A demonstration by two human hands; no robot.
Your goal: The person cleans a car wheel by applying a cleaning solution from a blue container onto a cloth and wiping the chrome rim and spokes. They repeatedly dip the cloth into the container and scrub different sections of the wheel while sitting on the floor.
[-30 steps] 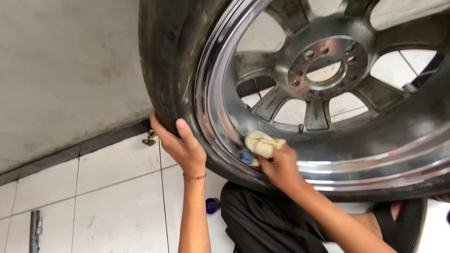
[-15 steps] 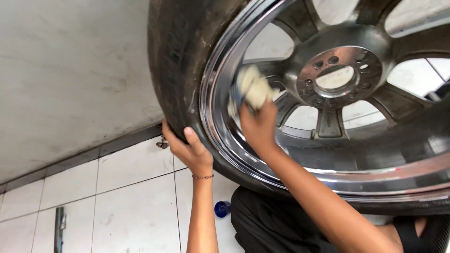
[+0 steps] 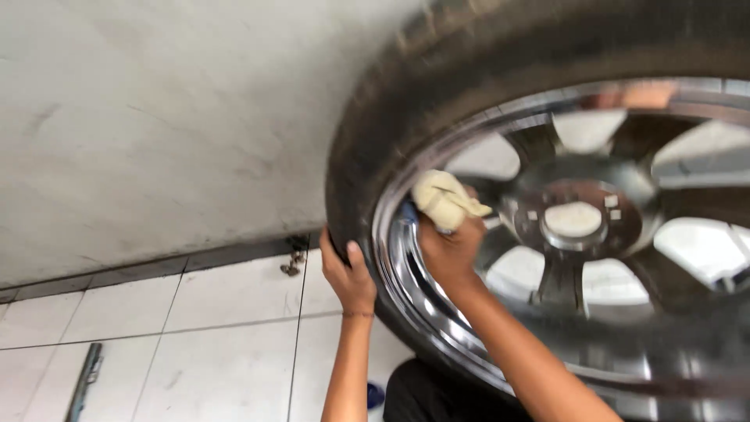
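A large car wheel stands upright in front of me, with a black tyre (image 3: 375, 133) around a shiny chrome rim (image 3: 406, 266) and a spoked hub (image 3: 574, 219). My left hand (image 3: 349, 277) grips the tyre's lower left edge, thumb on the sidewall. My right hand (image 3: 449, 250) presses a crumpled pale yellow cloth (image 3: 444, 199) against the left inner lip of the rim, with a small blue thing just showing under it.
A grey concrete wall (image 3: 156, 117) rises behind the wheel. White floor tiles (image 3: 219, 344) lie below, with a metal bar (image 3: 82, 383) at the lower left and a small metal fitting (image 3: 293, 262) at the wall's base. A blue cap (image 3: 376, 395) sits by my dark trousers.
The view has shifted so the wheel sits further right and closer. My right hand has carried the cloth from the rim's bottom up its left side. My left hand keeps its grip on the tyre.
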